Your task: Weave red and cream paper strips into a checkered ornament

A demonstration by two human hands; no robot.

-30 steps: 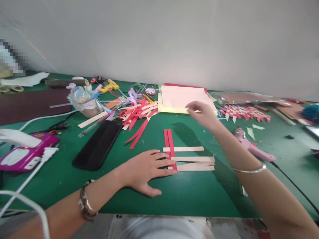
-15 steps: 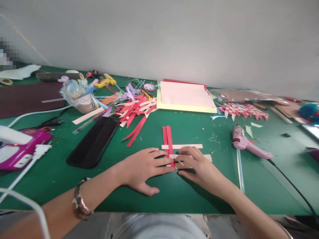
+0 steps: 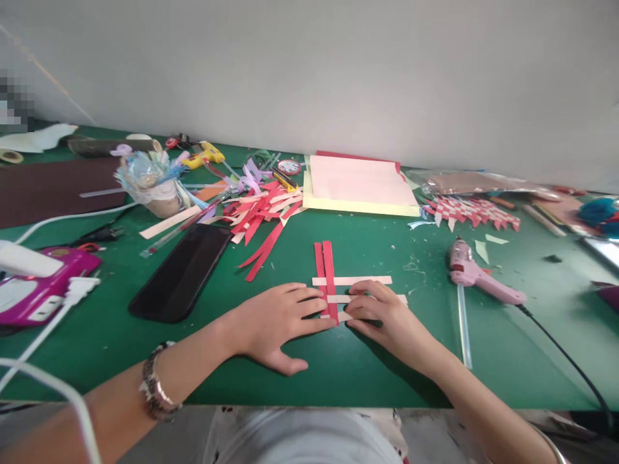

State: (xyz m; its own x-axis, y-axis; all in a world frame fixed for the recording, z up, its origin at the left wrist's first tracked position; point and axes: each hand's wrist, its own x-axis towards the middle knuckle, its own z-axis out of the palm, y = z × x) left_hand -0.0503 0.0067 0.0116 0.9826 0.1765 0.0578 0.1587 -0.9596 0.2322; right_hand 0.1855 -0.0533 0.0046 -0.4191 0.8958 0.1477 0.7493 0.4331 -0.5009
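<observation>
Two red paper strips (image 3: 329, 263) stand side by side on the green table, pointing away from me. Several pale pink paper strips cross them in a loose weave; the farthest pale strip (image 3: 362, 280) lies in full view. My left hand (image 3: 275, 325) rests flat and spread, its fingertips on the left edge of the weave. At the right side, my right hand (image 3: 389, 316) has its fingers bent, thumb and fingertips closed on the nearest pale strip (image 3: 343, 316). Its fingers cover parts of the pale strips.
A black phone (image 3: 181, 274) lies left of the weave, below a heap of red and pink strips (image 3: 264, 212). Pale paper sheets (image 3: 362, 180) are at the back. A pink glue gun (image 3: 483, 277) lies at right, a woven red-and-white piece (image 3: 474, 212) behind it.
My right fingers have drawn slightly right and closed together, so the nearest pale strip now shows across the red strips. My left hand has stayed nearly still.
</observation>
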